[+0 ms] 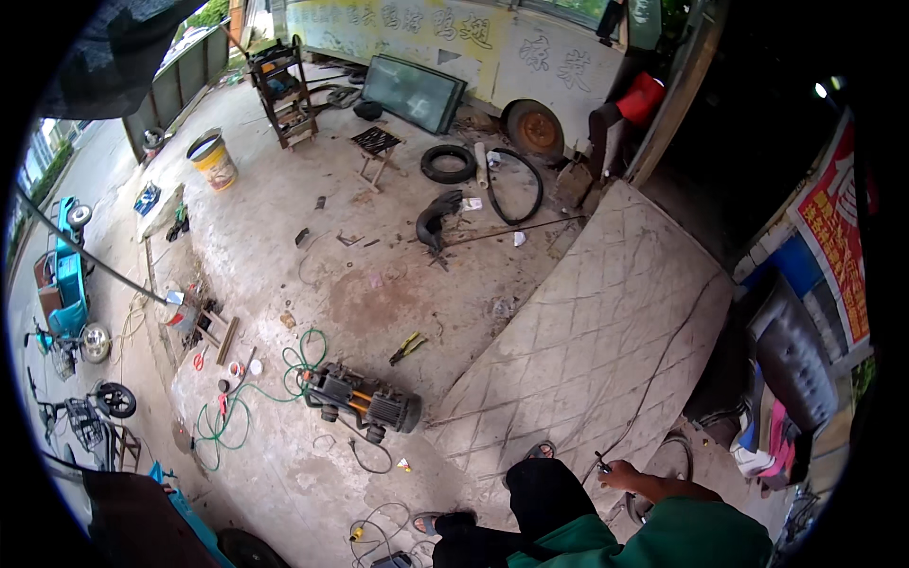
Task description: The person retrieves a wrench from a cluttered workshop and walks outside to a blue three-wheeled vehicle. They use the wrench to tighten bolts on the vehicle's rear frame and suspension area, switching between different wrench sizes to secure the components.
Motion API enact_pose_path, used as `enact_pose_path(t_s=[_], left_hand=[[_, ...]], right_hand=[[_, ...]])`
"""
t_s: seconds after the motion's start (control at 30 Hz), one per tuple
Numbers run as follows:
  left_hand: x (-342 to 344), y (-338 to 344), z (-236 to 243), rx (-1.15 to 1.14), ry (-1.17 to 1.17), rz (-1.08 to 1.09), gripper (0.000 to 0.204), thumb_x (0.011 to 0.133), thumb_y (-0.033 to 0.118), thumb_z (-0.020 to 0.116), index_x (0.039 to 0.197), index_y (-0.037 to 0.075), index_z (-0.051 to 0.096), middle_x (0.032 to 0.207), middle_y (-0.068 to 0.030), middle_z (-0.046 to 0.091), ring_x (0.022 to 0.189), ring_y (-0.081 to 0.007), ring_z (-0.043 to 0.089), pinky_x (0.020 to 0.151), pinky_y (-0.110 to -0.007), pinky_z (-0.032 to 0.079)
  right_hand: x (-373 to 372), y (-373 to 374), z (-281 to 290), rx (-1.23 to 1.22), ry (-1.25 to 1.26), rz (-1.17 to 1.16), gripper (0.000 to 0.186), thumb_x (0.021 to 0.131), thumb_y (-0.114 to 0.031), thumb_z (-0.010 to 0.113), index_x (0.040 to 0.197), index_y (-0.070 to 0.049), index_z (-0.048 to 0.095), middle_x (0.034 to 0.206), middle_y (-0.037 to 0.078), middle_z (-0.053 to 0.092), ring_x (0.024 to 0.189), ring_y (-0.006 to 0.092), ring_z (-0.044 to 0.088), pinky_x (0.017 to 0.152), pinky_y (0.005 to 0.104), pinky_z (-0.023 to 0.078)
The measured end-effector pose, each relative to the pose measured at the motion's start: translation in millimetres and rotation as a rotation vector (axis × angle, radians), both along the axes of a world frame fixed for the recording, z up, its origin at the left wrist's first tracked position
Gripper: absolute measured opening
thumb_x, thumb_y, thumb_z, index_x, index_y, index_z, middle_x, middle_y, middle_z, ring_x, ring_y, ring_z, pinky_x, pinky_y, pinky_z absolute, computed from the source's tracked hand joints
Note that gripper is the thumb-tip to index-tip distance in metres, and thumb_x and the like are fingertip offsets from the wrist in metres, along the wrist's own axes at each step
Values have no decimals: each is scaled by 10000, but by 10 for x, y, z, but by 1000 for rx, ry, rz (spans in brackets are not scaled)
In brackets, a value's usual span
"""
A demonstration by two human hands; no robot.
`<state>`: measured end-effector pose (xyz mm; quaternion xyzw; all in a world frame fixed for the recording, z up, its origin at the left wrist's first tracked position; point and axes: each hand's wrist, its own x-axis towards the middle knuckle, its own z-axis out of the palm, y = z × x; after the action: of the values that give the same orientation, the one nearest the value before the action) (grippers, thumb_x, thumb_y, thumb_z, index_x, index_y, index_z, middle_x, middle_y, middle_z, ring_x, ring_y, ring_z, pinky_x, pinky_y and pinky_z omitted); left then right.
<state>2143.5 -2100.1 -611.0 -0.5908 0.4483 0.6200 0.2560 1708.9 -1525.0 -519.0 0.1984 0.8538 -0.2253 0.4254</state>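
My right hand [620, 476] is at the lower right, closed on a small dark object [602, 466] that I cannot make out, at the lower end of a thin dark line crossing the grooved concrete slab [587, 322]. Behind it lies part of a wheel [682, 452]. My left hand is out of sight. My sandalled feet show at bottom centre. Left of them sit an air compressor [360, 402] with a green hose [225, 437] and yellow-handled pliers [404, 348].
A worn vehicle [511, 57] lines the back, with tyres [445, 164], a glass pane [410, 93], a folding stool [374, 151] and tool rack [282, 90] before it. A bucket [213, 166] and parked scooters [71, 284] are left; a padded seat [793, 360] is right.
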Motion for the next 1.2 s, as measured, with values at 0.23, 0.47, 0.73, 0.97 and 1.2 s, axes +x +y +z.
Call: enact_pose_path(t_s=[0.23,0.47,0.73,0.97,1.2], left_hand=[[-1798,158,-191,99,220,-264,349,945,276,606,1225,74,553,1050,-162,657,819,-321,683,638,-407,554],[-4294,1500,1022,57,209,-573,378,929,305,638,1210,71,547,1030,-150,663,834,-297,692,665,-401,555],[-6142,2199,1375,53,117,-764,392,925,343,640,1226,110,546,1022,-88,671,814,-246,683,707,-388,532],[-9083,3045,1484,-87,-107,-1035,250,903,242,634,1068,56,603,932,-104,693,765,-253,703,654,-374,552],[-13172,4822,2111,-305,433,-1111,151,884,167,552,882,30,616,745,-77,642,575,-178,651,458,-300,475]], right_hand=[[-95,1714,-84,-52,44,-270,384,829,-340,644,998,4,663,858,96,739,807,201,719,759,327,543],[-745,2826,130,-112,162,-746,234,839,-237,653,877,-7,644,803,89,710,727,181,726,669,329,546],[-1374,3716,-59,-125,95,-941,261,834,-270,660,870,-12,663,761,90,723,767,180,729,689,329,545],[-2146,3892,1048,-225,6,-1236,198,855,-232,627,759,-60,612,688,62,686,405,82,461,352,280,340],[-2524,4435,1545,-281,86,-1558,119,880,-171,614,884,-56,584,709,121,664,365,108,408,328,286,310]])
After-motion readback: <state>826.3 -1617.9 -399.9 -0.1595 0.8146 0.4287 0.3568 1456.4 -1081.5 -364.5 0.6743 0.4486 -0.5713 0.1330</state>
